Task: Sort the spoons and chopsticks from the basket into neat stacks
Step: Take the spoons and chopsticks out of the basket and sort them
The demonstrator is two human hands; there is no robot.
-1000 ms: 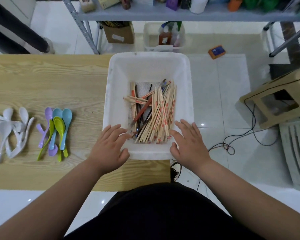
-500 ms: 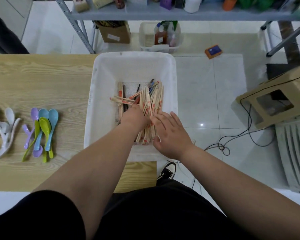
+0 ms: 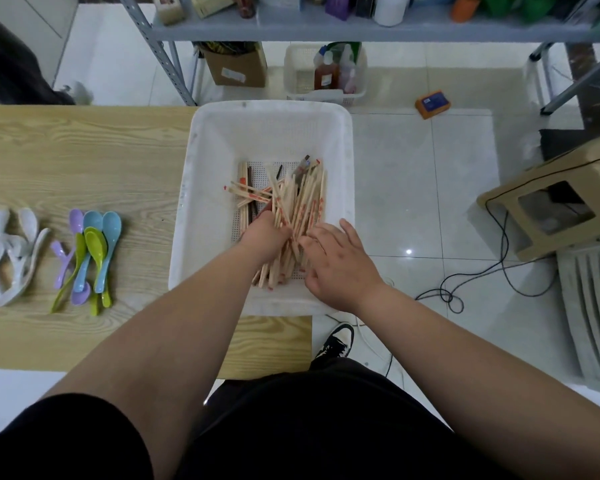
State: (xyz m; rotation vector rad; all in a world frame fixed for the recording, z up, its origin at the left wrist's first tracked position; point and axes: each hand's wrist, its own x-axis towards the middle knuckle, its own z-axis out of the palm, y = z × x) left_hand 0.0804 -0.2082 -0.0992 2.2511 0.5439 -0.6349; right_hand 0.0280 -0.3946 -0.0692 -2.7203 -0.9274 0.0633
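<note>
Head view: now inside the basket (image 3: pixel 205 202), the left hand (image 3: pixel 265 237) apparently closes its grip on chopsticks (image 3: pixel 300 202), the right hand (image 3: pixel 340 261) open-fingered against them; spoons (image 3: pixel 111 230) already out.

Both forearms were bare from the left hand (image 3: pixel 265 237) and the right hand (image 3: pixel 340 265) back to the elbows. Well behind the left hand, at the upper arm, a loose black short sleeve (image 3: pixel 66 441) began. Behind both hands, between the arms, a black garment (image 3: pixel 309 427) of soft, dull cloth covered the torso and lap. Just behind the right hand's wrist showed one sneaker (image 3: pixel 335 341), black with white panels and a white sole edge.
</note>
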